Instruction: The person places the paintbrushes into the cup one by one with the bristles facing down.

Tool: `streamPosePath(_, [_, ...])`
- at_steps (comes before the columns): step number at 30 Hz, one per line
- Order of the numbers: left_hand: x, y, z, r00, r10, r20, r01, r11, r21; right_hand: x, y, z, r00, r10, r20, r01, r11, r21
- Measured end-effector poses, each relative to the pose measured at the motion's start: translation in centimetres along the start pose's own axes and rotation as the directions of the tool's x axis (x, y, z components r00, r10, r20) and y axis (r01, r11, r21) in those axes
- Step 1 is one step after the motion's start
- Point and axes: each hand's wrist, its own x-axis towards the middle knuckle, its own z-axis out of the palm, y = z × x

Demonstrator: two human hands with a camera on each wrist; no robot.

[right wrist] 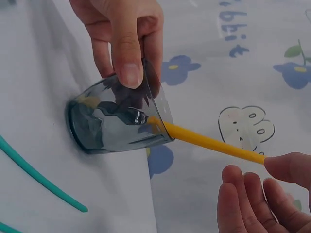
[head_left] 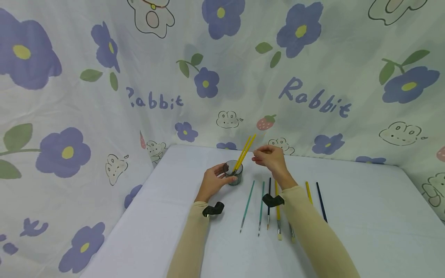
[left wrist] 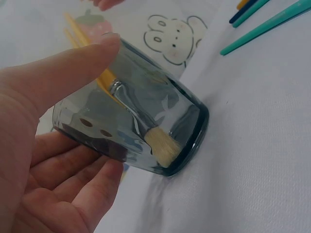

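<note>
Sleeves (head_left: 192, 239) up front, and the left hand (head_left: 213, 182) grips the glass (right wrist: 109, 127) on the counter (head_left: 153, 231), two yellow brushes (head_left: 245, 153) leaning inside, while the loose, empty right hand (head_left: 272, 159) hovers alongside, where one knuckle catching them could tip everything!

Left arm (head_left: 189, 245) and right arm (head_left: 316, 231) reach forward, forearms angling inward, sleeves down to the wrists. Left hand (head_left: 213, 183) in a grip, thumb set opposite the bent fingers. Right hand (head_left: 272, 159) raised a bit higher in the head view, well apart from the left, fingers loosely bent, thumb tip (right wrist: 284, 167) clear of the fingertips.
</note>
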Motion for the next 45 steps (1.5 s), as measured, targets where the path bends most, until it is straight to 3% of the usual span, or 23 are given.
streamPosePath(6, [0.1, 0.0, 0.3, 0.999, 0.013, 0.036, -0.013, 1.000, -0.004, -0.6, 0.1, -1.7, 1.000, -0.013, -0.018, 0.013, 0.999, 0.029])
streamPosePath(12, [-0.4, 0.2, -0.3, 1.000, -0.009, -0.009, 0.008, 1.000, -0.014, -1.0, 0.5, -2.8, 1.000, -0.025, 0.008, 0.025, 0.999, 0.022])
streamPosePath(17, [0.0, 0.2, -0.1, 1.000, -0.004, 0.026, 0.004, 1.000, -0.020, -2.0, 0.9, -4.9, 0.999, -0.047, -0.027, 0.045, 0.998, -0.045])
streamPosePath(28, [0.0, 0.1, 0.0, 1.000, 0.010, 0.018, -0.010, 1.000, -0.024, -4.3, 1.8, -9.9, 0.992, -0.083, -0.096, 0.063, 0.978, -0.198])
streamPosePath(36, [-0.1, 0.1, 0.1, 1.000, -0.003, 0.014, 0.003, 1.000, -0.013, -5.9, 2.6, -13.3, 0.989, -0.046, -0.143, 0.002, 0.956, -0.295])
streamPosePath(45, [0.0, 0.1, 0.0, 1.000, 0.003, 0.014, -0.003, 1.000, -0.020, -7.2, 3.6, -15.4, 0.979, -0.032, -0.203, -0.056, 0.909, -0.412])
